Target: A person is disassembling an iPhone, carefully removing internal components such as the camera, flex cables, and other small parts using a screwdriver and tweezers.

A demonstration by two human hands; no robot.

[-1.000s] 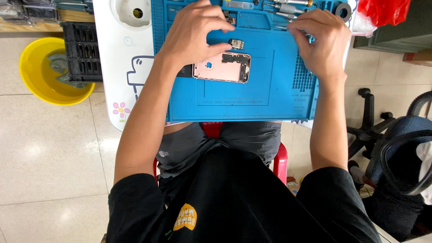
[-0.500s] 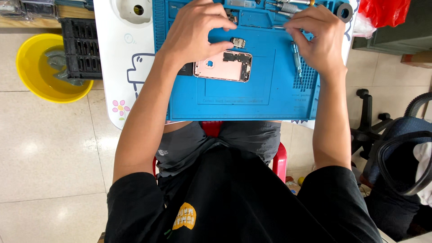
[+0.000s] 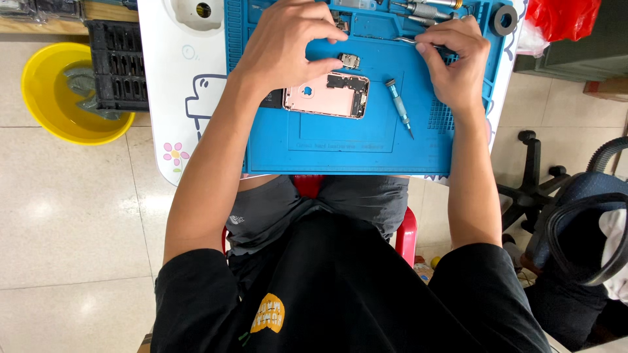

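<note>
Centrally, left hand [image 3: 288, 46] presses pink phone [image 3: 327, 95]; screwdriver [image 3: 398, 108] lies just beside

1. We cannot see the left end of the pink phone housing [image 3: 327, 95]: the left hand [image 3: 284, 42] covers it.
2. The small metal part [image 3: 349, 61] beside that hand's fingers [image 3: 327, 65] is too small for us to identify.
3. We see only part of the thin tool [image 3: 412, 41] held in the right hand [image 3: 458, 62].
4. The top edge cuts off the blue mat [image 3: 340, 147] and its tools.
</note>
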